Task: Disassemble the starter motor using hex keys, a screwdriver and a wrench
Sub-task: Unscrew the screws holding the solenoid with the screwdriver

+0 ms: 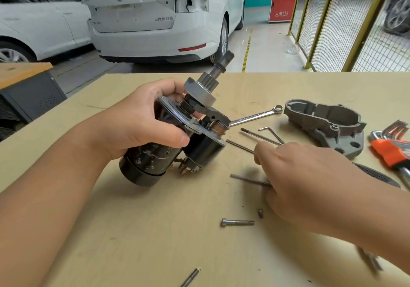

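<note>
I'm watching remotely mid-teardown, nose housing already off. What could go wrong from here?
1. The left hand alone holds the starter motor tilted; the exposed pinion shaft might slide out.
2. The loose bolt and small screw lie by the right hand, which may knock them off the table.

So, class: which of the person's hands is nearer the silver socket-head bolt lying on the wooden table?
Right. The right hand hovers just above and right of the bolt; the left hand grips the black starter motor farther up-left.
</note>
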A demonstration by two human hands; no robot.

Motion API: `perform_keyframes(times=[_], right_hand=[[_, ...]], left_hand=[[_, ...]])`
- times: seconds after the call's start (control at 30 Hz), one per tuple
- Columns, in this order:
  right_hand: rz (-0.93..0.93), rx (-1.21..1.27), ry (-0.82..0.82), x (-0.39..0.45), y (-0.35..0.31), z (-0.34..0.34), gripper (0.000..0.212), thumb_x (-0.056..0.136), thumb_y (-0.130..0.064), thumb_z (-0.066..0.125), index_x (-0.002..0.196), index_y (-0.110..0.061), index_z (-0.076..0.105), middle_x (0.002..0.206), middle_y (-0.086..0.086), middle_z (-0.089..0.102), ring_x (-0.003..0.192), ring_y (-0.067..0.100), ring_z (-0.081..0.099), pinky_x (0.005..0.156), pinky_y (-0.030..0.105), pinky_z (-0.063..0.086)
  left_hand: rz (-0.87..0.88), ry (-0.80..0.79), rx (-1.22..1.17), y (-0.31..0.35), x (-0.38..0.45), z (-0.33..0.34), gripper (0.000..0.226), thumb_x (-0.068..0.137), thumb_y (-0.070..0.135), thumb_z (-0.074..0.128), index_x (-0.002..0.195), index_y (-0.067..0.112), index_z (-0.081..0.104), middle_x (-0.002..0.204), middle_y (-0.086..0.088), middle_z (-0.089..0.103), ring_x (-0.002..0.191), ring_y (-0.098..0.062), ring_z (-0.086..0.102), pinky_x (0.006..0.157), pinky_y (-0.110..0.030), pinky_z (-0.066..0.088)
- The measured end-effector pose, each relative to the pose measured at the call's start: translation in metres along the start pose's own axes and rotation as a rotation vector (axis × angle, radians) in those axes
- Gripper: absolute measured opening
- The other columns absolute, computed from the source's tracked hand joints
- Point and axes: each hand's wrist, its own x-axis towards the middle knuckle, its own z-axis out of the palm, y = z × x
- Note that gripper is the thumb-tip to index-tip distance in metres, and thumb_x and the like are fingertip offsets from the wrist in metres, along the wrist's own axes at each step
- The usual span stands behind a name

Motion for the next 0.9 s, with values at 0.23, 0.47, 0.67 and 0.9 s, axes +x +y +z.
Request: perform_keyframes(times=[0.23,0.47,0.67,0.9], right_hand=[[0.122,0.141,-0.105,0.009,0.006,-0.006,0.015,0.083,-0.03,0.056,0.096,-0.027,0.052,0.092,-0.006,0.054,0.068,0.011,0.058,0.051,0.026,0.048],[0.119,0.516,-0.055,0.012,0.03,-0.015,0.015,0.068,-0.033,0.06,0.075,-0.021,0.067,0.062,-0.005,0.063,0.054,0.013,0.059,0.048,0.03,0.049],[0.1,1.408,-0.13,0.01,0.029,-0.027,0.023,0.085,0.001,0.052,0.079,-0.014,0.068,0.05,-0.003,0.027,0.04,0.014,0.018,0.045,0.015,0.026],[-0.012,1.09,0.436,0.019,0.006,0.004,0.022,0.099,-0.034,0.062,0.083,-0.02,0.069,0.043,-0.011,0.044,0.037,0.009,0.038,0.051,0.023,0.031]], left_hand=[[0.006,0.046,0.053,0.003,-0.002,0.006,0.06,0.059,0.038,0.088,0.116,0.021,0.076,0.104,-0.013,0.078,0.087,-0.024,0.074,0.075,-0.028,0.06],[0.021,0.07,0.095,0.006,-0.005,0.007,0.065,0.059,0.04,0.087,0.118,0.016,0.074,0.108,-0.014,0.077,0.099,-0.038,0.073,0.084,-0.034,0.063],[0.021,0.079,0.09,0.007,-0.005,0.009,0.066,0.057,0.038,0.086,0.116,0.012,0.074,0.107,-0.019,0.075,0.098,-0.042,0.071,0.08,-0.032,0.061],[-0.011,0.067,0.046,0.008,-0.004,0.011,0.064,0.055,0.033,0.088,0.115,0.014,0.075,0.108,-0.024,0.074,0.092,-0.041,0.074,0.076,-0.032,0.062]])
